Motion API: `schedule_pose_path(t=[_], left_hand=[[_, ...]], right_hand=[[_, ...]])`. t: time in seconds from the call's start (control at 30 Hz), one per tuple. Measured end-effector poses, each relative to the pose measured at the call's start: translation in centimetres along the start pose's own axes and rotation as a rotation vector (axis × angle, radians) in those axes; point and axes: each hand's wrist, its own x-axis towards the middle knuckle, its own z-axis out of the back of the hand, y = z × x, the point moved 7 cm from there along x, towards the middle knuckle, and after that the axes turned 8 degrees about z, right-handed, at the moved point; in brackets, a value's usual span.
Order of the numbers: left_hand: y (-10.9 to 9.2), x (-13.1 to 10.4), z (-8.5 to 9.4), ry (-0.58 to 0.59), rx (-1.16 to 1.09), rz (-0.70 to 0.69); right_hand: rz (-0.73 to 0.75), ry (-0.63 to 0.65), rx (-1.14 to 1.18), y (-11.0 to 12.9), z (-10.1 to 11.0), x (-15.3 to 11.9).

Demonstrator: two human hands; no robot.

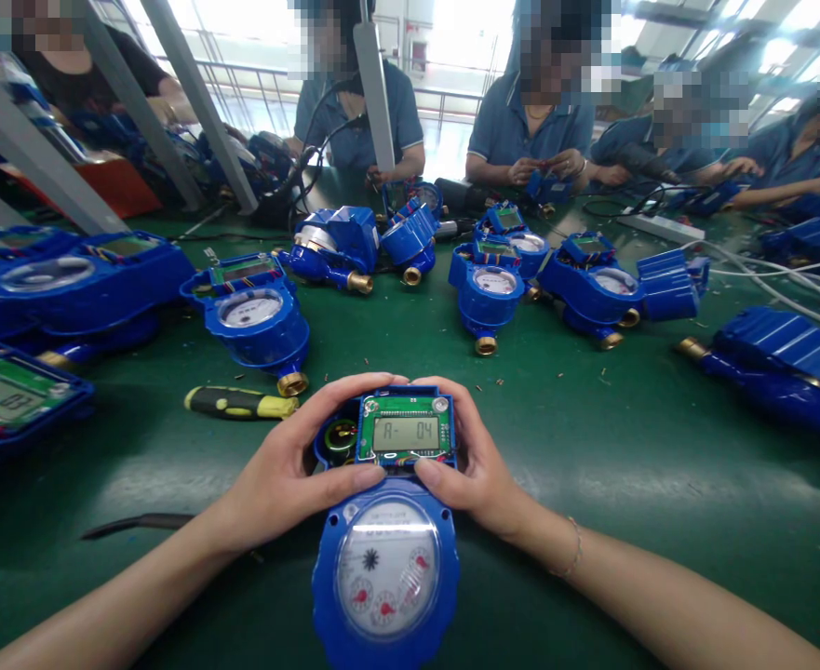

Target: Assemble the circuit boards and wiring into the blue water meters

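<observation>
A blue water meter (pixel 329 596) with a round dial face lies in front of me, its dial showing several small red pointers. At its far end sits a green circuit board (pixel 401 406) with a lit display (pixel 410 433) reading "A- 04". My left hand (pixel 290 465) wraps the left side of this end, thumb along the near edge. From the right, my right hand (pixel 476 456) grips the opposite side, its thumb close to the left one. A round black part with wires (pixel 341 437) shows between my left hand and the board. The fingertips behind the housing are mostly hidden.
A yellow-black screwdriver (pixel 238 403) lies left of my hands, near a dark thin tool (pixel 137 524). Several blue meters, one upright-dialled (pixel 252 316), another on its side (pixel 779 363), stand around the green table (pixel 563 428). Co-workers (pixel 531 121) sit opposite; white cables (pixel 793 279) run at right.
</observation>
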Motion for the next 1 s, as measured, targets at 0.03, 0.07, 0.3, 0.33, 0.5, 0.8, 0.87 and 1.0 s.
schedule_pose_path(t=[0.03,0.07,0.3,0.33,0.5,0.8,0.87,1.0], left_hand=[[0.06,0.02,-0.02,0.019,0.005,-0.002],[0.13,0.03,-0.04,0.038,0.008,-0.004],[0.11,0.05,-0.03,0.067,0.002,-0.013],[0.07,0.06,-0.05,0.071,0.001,-0.012],[0.02,0.12,-0.07,0.082,-0.003,-0.005],[-0.07,0.13,-0.16,0.087,-0.008,-0.010],[-0.15,0.20,-0.16,0.088,-0.006,-0.012],[-0.25,0.22,-0.12,0.084,0.008,-0.017]], right_hand=[[-0.003,-0.001,-0.001,0.01,0.01,0.02],[-0.005,-0.001,-0.002,0.02,0.00,0.04],[0.008,-0.003,-0.023,0.29,-0.10,0.07],[0.007,-0.002,-0.032,0.31,-0.11,0.06],[-0.010,0.003,-0.044,0.22,-0.07,-0.07],[-0.004,-0.001,-0.043,0.11,0.03,0.03],[-0.009,-0.004,-0.038,0.06,0.06,0.04],[-0.015,-0.009,-0.041,0.06,0.04,0.00]])
